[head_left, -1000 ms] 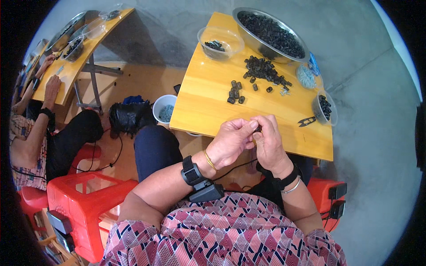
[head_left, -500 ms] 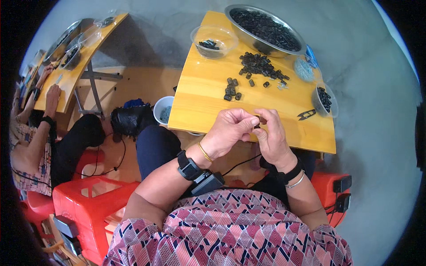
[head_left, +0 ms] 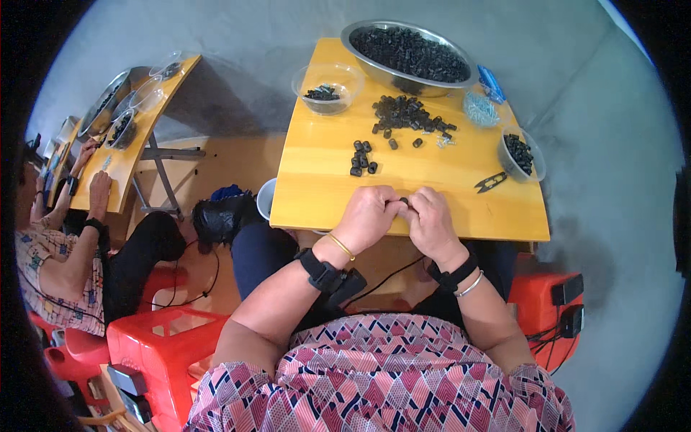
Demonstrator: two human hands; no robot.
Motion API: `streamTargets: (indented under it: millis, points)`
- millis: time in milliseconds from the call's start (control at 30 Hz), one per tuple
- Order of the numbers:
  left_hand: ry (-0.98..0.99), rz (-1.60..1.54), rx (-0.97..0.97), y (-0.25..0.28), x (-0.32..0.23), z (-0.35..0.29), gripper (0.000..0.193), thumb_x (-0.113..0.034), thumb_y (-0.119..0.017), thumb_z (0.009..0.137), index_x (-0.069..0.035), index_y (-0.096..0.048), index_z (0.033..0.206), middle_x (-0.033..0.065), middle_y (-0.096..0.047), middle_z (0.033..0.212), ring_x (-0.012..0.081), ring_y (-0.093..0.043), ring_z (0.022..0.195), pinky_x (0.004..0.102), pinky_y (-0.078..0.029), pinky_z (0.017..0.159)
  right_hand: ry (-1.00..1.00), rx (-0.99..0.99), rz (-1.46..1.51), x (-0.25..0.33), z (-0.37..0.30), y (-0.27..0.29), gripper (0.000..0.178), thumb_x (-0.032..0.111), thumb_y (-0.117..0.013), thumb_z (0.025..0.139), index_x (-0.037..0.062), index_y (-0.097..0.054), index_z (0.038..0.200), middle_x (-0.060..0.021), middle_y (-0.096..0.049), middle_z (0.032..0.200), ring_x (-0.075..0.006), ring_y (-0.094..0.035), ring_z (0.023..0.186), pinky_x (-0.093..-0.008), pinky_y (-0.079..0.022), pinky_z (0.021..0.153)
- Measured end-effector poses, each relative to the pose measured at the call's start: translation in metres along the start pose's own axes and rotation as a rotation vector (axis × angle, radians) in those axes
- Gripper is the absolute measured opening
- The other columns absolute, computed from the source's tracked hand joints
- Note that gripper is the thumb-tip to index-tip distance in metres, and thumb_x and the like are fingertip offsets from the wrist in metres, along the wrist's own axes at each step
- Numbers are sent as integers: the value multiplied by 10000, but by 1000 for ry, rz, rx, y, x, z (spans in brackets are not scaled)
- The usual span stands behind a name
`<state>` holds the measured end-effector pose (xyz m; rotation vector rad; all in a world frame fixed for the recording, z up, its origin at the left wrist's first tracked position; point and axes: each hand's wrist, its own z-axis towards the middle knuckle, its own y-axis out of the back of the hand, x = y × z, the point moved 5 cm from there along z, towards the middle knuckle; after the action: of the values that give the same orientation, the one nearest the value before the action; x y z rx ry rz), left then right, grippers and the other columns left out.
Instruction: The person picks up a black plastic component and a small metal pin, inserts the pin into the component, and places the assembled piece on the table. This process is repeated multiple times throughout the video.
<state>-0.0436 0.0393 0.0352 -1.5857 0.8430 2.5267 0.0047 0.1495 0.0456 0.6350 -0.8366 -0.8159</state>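
Note:
Over the near edge of the yellow wooden table (head_left: 461, 209), my left hand (head_left: 371, 218) and my right hand (head_left: 432, 225) meet fingertip to fingertip. Both are closed around one small black cylindrical part (head_left: 404, 202), mostly covered by the fingers. Just beyond them lies a small group of black cylindrical parts (head_left: 361, 158). Farther off is a larger loose pile of the same parts (head_left: 403, 115), with small silvery pins (head_left: 445, 142) scattered at its right. Thread snips (head_left: 491, 182) with black handles lie right of my right hand.
A big metal bowl (head_left: 345, 42) full of black parts stands at the back. Clear plastic tubs hold black parts at left (head_left: 296, 85) and right (head_left: 541, 171). A bag of silvery pins (head_left: 480, 109) lies near a blue packet (head_left: 491, 84). A co-worker (head_left: 65, 270) sits at another table, left.
My head view has shifted slightly, so the table appears lower and farther left. My fingers have drawn closer together around the black part, the right hand's fingers now more curled.

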Motion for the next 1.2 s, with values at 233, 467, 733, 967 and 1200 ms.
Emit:
streamTargets:
  millis: [233, 467, 733, 967, 1200]
  points:
    - [-176, 181, -45, -2, -4, -2, 107, -99, -639, 674, -4, -591, 660, 145, -566, 628, 303, -545, 549, 333, -442, 511, -26, -6, 29, -2, -2, 4, 78, 38, -578, 660, 23, -503, 678, -107, -458, 679, -293, -467, 675, -382, -363, 594]
    - [-255, 273, -66, -2, -18, -8, 79, -101, -623, 677, -30, -590, 683, 124, -559, 647, 299, -551, 588, 354, -446, 528, -209, -116, 383, -22, 6, 8, 78, 59, -482, 711, 6, -504, 658, -141, -517, 659, -313, -491, 676, -399, -396, 600]
    - [-310, 332, -90, -3, -19, -12, 48, -73, -596, 661, -31, -574, 661, 117, -552, 642, 299, -541, 619, 361, -438, 551, -123, -59, -38, -14, 17, -12, 117, 128, -439, 761, 43, -497, 706, -118, -539, 711, -306, -488, 739, -412, -349, 657]
    - [-373, 384, -120, -4, -18, -15, 30, -22, -573, 646, -14, -548, 632, 138, -546, 629, 311, -530, 607, 378, -420, 546, -150, -47, -85, -10, 16, -14, 113, 132, -434, 764, 42, -477, 711, -124, -538, 726, -302, -477, 760, -411, -331, 664]
    - [-338, 257, -113, -5, -6, -11, 68, -27, -574, 620, -26, -516, 585, 148, -531, 615, 326, -516, 618, 390, -381, 603, -114, -78, -138, -6, 18, -16, 104, 129, -442, 753, 31, -459, 720, -148, -529, 712, -316, -473, 735, -418, -318, 636]
